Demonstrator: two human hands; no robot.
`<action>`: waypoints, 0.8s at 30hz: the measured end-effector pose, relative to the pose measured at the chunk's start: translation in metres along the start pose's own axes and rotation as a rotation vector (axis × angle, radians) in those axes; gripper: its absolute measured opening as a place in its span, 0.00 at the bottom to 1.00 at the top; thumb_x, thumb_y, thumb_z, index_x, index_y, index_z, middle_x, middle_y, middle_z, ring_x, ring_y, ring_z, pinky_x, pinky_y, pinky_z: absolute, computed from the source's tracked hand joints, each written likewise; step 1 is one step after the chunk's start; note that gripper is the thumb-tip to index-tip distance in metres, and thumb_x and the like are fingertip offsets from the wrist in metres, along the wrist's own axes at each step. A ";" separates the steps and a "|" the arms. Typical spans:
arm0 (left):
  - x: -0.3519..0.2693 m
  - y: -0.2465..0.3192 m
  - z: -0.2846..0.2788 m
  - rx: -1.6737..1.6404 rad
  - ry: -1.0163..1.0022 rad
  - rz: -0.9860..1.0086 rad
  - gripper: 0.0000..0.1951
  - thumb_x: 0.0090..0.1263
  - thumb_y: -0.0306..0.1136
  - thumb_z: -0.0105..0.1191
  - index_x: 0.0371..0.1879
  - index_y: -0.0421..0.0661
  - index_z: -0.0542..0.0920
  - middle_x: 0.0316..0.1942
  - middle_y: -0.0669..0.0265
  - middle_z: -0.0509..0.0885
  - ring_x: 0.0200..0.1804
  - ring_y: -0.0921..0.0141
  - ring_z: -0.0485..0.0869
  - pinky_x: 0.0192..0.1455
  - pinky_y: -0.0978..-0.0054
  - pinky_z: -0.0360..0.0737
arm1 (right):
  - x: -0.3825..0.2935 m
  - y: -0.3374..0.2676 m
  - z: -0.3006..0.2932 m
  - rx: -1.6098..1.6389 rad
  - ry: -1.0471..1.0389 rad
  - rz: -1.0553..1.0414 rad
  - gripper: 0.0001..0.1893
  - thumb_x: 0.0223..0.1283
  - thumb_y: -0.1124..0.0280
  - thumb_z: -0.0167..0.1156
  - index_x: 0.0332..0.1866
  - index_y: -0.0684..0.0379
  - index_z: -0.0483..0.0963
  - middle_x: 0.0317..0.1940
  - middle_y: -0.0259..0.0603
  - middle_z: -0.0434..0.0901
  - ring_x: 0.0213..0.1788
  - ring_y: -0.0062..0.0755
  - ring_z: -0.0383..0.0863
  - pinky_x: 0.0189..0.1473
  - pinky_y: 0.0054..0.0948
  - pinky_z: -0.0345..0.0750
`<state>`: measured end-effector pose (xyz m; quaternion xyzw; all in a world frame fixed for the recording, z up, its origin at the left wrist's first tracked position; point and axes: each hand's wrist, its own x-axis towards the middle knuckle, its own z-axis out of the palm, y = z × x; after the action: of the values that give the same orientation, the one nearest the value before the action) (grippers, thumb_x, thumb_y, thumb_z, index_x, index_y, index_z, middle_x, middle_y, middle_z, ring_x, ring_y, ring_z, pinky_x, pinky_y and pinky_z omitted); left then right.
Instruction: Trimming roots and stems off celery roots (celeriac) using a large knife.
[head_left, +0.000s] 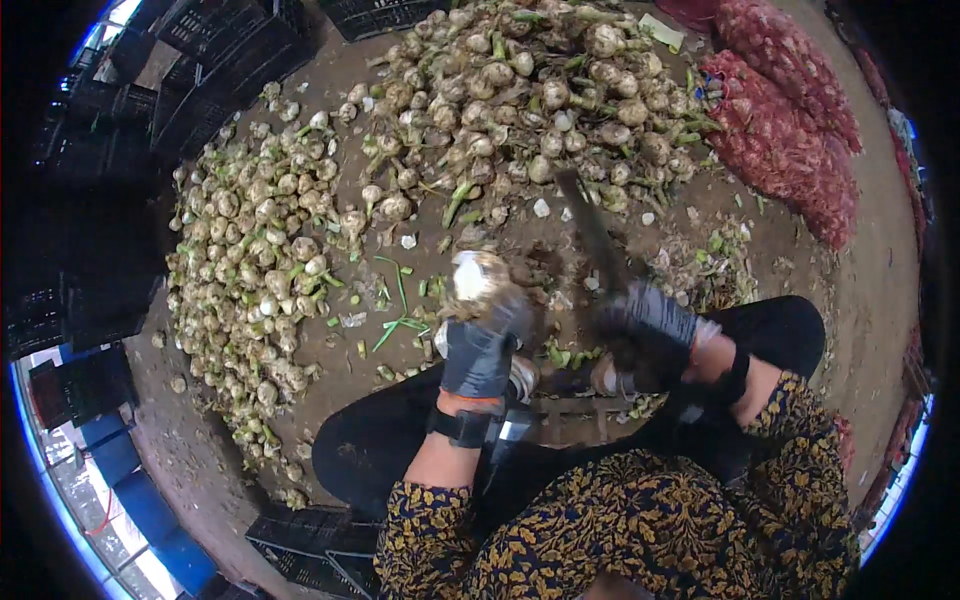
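Observation:
My left hand (484, 352), in a dark glove, grips a garlic bulb (474, 279) with a white face and dirty roots or skin, blurred by motion. To its right, my gloved right hand (646, 319) is closed around a long dark blade (589, 217), likely a knife, which points up and away from me. Its handle is hidden in the hand and the blade is blurred. Beyond both hands lies a large heap of soiled garlic bulbs (555, 94) with stalk stubs. Another heap of trimmed garlic bulbs (262, 225) spreads over the floor on the left.
Red mesh sacks (787, 142) stand at the upper right. Black plastic crates (225, 67) are stacked at the upper left, and another crate (315, 551) sits behind my left knee. Cut green stalks (401, 307) and peelings (712, 262) litter the floor around me.

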<state>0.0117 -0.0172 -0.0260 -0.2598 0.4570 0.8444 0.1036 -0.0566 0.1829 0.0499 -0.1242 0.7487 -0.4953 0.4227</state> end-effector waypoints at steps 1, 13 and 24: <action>0.004 0.002 -0.005 -0.150 -0.021 0.022 0.15 0.59 0.30 0.53 0.45 0.44 0.72 0.41 0.67 0.76 0.41 0.75 0.76 0.41 0.78 0.74 | -0.004 -0.011 0.017 0.618 -0.014 0.592 0.11 0.46 0.62 0.58 0.26 0.59 0.69 0.14 0.32 0.67 0.16 0.26 0.70 0.18 0.27 0.67; 0.000 0.002 0.018 -0.488 -0.065 -0.083 0.15 0.60 0.35 0.51 0.45 0.47 0.71 0.39 0.66 0.76 0.39 0.70 0.75 0.38 0.74 0.73 | -0.008 0.037 0.064 0.524 -0.263 0.002 0.06 0.51 0.69 0.48 0.28 0.58 0.72 0.19 0.28 0.69 0.22 0.20 0.69 0.23 0.21 0.67; -0.047 0.185 -0.077 0.132 0.253 0.240 0.07 0.59 0.35 0.52 0.33 0.49 0.74 0.27 0.74 0.76 0.24 0.78 0.72 0.18 0.84 0.67 | -0.057 0.001 -0.020 1.011 0.099 0.411 0.11 0.54 0.60 0.51 0.37 0.56 0.71 0.26 0.32 0.71 0.27 0.27 0.73 0.25 0.27 0.71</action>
<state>0.0015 -0.1813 0.0975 -0.3003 0.5483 0.7795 -0.0396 -0.0370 0.2308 0.0817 0.2665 0.4451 -0.7059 0.4822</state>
